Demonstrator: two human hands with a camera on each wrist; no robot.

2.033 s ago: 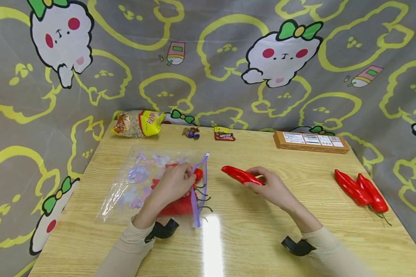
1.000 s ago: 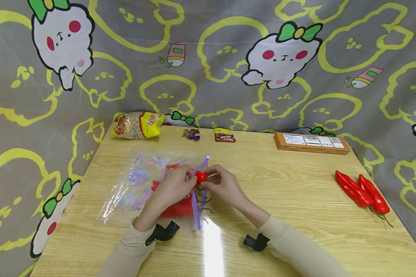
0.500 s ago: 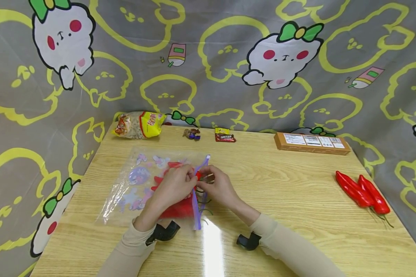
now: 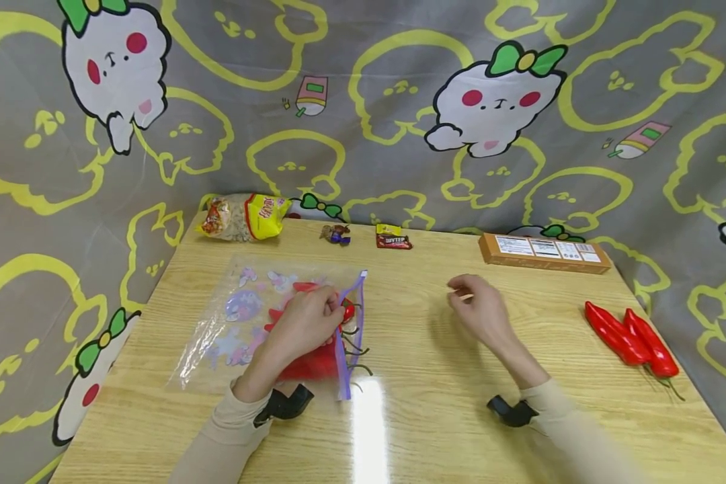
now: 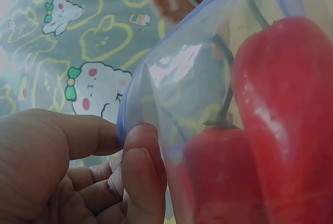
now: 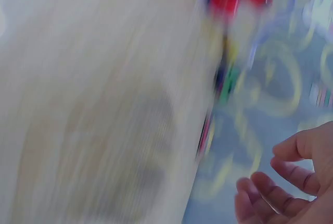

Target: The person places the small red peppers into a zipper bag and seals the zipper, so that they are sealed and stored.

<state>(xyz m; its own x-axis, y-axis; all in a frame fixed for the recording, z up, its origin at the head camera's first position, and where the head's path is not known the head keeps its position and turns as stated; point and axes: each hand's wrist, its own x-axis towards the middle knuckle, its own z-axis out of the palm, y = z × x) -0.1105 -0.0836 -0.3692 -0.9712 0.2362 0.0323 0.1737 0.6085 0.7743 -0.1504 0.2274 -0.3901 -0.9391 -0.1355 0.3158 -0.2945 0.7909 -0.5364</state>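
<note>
My left hand [image 4: 308, 316] pinches the purple zip edge of a clear zip bag [image 4: 212, 323] printed with pastel figures. Inside lie several red chili peppers [image 5: 286, 104], their stems pointing to the bag's mouth on the right. In the left wrist view, thumb and forefinger hold the lilac rim beside the peppers. My right hand [image 4: 480, 309] hovers over the table, well right of the bag, with loosely bent fingers and nothing in them. The right wrist view is blurred. Two more red chili peppers [image 4: 620, 336] lie at the table's right side.
Along the table's back edge are a yellow-ended snack bag [image 4: 242, 217], a few small wrapped candies [image 4: 337, 234], a small red-wrapped bar [image 4: 393, 240] and a long brown box [image 4: 544, 253]. A grey patterned cloth [image 4: 387, 148] hangs behind the wooden table [image 4: 423, 417].
The right hand brought a red chili pepper to the bag's mouth, pushed it in, let go and moved back to the right. The left hand stayed on the bag's edge.
</note>
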